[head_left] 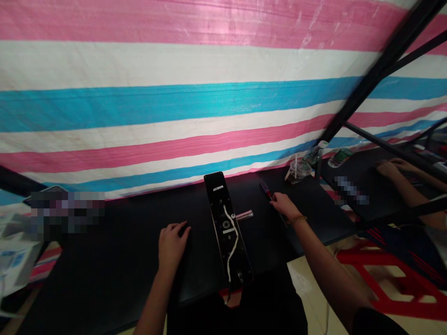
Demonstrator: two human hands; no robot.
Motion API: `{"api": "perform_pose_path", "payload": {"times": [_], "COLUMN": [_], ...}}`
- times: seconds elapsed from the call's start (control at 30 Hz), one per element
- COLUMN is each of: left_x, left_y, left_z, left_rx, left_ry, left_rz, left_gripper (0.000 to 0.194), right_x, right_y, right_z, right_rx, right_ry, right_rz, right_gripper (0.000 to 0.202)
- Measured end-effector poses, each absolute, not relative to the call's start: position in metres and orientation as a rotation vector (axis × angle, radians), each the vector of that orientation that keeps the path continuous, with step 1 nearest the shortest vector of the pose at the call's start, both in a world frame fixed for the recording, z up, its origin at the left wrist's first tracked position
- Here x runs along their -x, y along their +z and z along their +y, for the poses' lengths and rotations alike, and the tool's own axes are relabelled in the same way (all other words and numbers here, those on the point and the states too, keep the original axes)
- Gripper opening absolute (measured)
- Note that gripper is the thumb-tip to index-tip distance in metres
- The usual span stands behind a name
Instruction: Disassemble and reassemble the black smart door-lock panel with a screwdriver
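Note:
A long black panel [215, 204] lies on the black table between my hands, one end near the table's front edge. A white cable [234, 232] runs down its face, among small screws and labels. My left hand [172, 244] rests on the tabletop to the left of the panel, fingers apart and holding nothing. To the right of the panel, my right hand [285, 207] has its fingers closed on a screwdriver [265, 188] with a dark reddish handle. Beside the panel's right edge is a small pinkish strip-like packet [246, 214].
At the table's back right stand a clear cup [299, 172] and a plastic bottle [316, 152]. White bags [16, 260] are at far left. A black metal frame [370, 88] slants by the striped sheet. Another person's hands [391, 168] rest at the right table, near a red stool [384, 288].

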State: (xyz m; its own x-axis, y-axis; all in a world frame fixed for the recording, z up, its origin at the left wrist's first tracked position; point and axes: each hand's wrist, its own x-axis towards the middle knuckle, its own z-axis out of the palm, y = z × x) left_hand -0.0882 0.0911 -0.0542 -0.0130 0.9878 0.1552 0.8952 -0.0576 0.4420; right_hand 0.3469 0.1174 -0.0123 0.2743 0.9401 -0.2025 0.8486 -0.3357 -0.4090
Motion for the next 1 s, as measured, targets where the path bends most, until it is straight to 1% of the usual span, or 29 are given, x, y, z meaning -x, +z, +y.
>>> {"api": "perform_pose_path", "payload": {"times": [0.07,0.2,0.23,0.3,0.37,0.43,0.53,0.6,0.67,0.87,1.0], "left_x": [0.084,0.078,0.076,0.073,0.067,0.057,0.035,0.019,0.007,0.004,0.003], "left_y": [-0.053,-0.049,-0.048,-0.041,-0.029,-0.009,0.026,0.045,0.054,0.043,0.049], "left_z": [0.091,0.091,0.09,0.089,0.084,0.075,0.053,0.035,0.02,0.001,-0.001], "left_rx": [-2.06,-2.046,-2.029,-1.982,-1.891,-1.751,-1.512,-1.368,-1.219,-0.887,-0.673], "left_ry": [0.638,0.687,0.738,0.895,1.078,1.212,1.281,1.236,1.197,1.26,1.309], "left_rz": [2.021,2.031,2.019,1.957,1.86,1.764,1.614,1.466,1.351,1.283,1.199], "left_gripper": [0.043,0.039,0.038,0.035,0.033,0.031,0.027,0.025,0.026,0.032,0.036], "right_x": [-0.347,-0.345,-0.342,-0.331,-0.313,-0.289,-0.249,-0.227,-0.211,-0.196,-0.193], "right_y": [-0.008,0.011,0.017,0.03,0.043,0.056,0.072,0.08,0.085,0.08,0.081], "right_z": [0.114,0.087,0.077,0.056,0.034,0.015,-0.004,-0.009,-0.009,-0.004,-0.008], "right_rx": [2.272,2.102,2.031,1.689,1.427,1.255,1.033,0.956,0.917,0.905,0.877], "right_ry": [0.628,0.606,0.614,0.743,0.79,0.77,0.775,0.807,0.85,0.918,0.922], "right_rz": [-1.659,-1.621,-1.589,-1.366,-1.18,-1.035,-0.856,-0.824,-0.826,-0.89,-0.923], "right_gripper": [0.01,0.012,0.015,0.024,0.028,0.025,0.018,0.016,0.016,0.015,0.013]}}
